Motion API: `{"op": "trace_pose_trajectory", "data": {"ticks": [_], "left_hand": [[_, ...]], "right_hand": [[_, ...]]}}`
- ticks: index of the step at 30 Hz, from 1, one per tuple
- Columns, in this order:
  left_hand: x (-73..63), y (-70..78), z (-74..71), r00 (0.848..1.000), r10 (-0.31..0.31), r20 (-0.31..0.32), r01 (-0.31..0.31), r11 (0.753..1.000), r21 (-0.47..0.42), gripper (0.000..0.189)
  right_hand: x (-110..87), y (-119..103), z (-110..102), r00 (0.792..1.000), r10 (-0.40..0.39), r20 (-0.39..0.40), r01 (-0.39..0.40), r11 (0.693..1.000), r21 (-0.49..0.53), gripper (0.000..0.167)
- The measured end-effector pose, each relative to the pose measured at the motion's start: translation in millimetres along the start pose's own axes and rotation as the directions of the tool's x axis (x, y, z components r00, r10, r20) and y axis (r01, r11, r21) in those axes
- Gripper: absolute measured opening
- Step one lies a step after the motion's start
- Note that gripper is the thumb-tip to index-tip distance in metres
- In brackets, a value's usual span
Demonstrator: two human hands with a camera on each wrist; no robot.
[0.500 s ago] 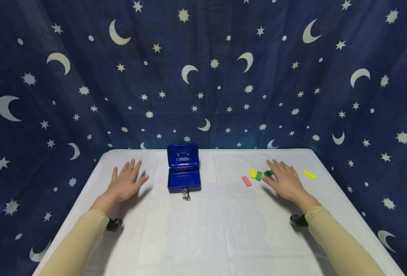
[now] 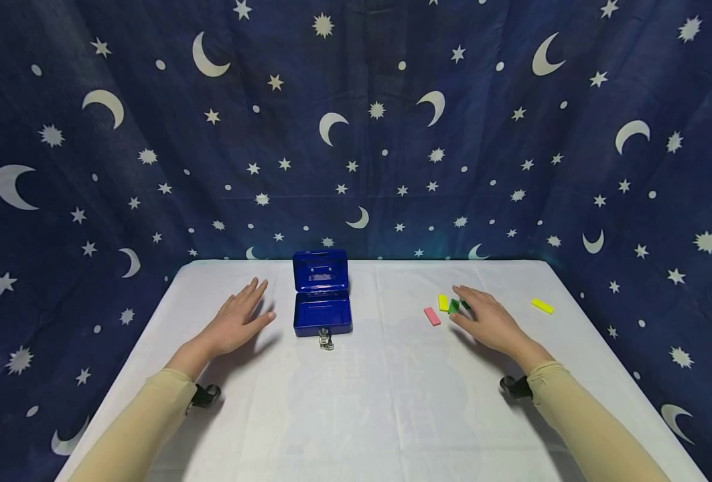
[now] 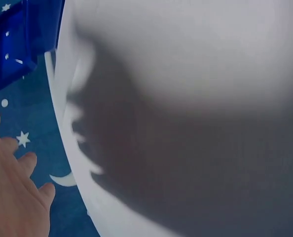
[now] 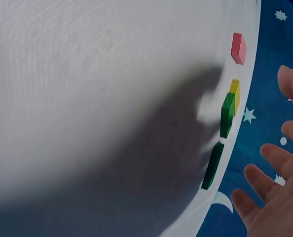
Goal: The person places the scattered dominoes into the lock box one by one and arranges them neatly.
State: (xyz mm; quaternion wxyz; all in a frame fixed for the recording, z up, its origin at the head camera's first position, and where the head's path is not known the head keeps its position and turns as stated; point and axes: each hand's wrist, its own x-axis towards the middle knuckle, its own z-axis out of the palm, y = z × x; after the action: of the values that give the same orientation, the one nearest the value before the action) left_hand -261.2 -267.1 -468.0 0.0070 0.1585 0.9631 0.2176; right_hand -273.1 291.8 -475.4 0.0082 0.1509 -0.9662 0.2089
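Note:
My left hand [image 2: 234,328] hovers over the table left of a blue metal cash box [image 2: 322,313], fingers extended and holding nothing. The box's lid stands raised at the back, and a small metal padlock or latch with keys [image 2: 325,340] hangs at its front. Over the right side, my right hand [image 2: 491,323] is held above the cloth with straight fingers, also holding nothing. Beside its fingertips lie a pink block [image 2: 432,316], a yellow block [image 2: 443,302] and a green block [image 2: 454,306]. A dark green block [image 4: 213,166] is partly hidden by the hand in the head view.
Another yellow block [image 2: 542,306] lies apart, right of the right hand. A white cloth [image 2: 368,402] covers the table. Behind and at both sides hangs a dark blue curtain [image 2: 356,174] with moons and stars.
Both hands have moved inward: the left to the right toward the box, the right to the left over the dark green block. The box and blocks have stayed put.

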Motion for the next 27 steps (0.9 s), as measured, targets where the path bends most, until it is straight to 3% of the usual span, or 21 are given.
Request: {"op": "trace_pose_trajectory", "data": {"ticks": [16, 27], "left_hand": [[10.3, 20.7, 20.0, 0.995, 0.036, 0.089, -0.020, 0.985, -0.171, 0.088], [21.7, 30.8, 26.7, 0.990, 0.052, 0.131, -0.007, 0.947, -0.322, 0.087]], "right_hand": [[5.1, -8.3, 10.1, 0.999, 0.016, 0.029, -0.016, 1.000, 0.001, 0.062], [9.2, -10.5, 15.3, 0.999, 0.002, 0.050, -0.002, 1.000, 0.004, 0.057]]}}
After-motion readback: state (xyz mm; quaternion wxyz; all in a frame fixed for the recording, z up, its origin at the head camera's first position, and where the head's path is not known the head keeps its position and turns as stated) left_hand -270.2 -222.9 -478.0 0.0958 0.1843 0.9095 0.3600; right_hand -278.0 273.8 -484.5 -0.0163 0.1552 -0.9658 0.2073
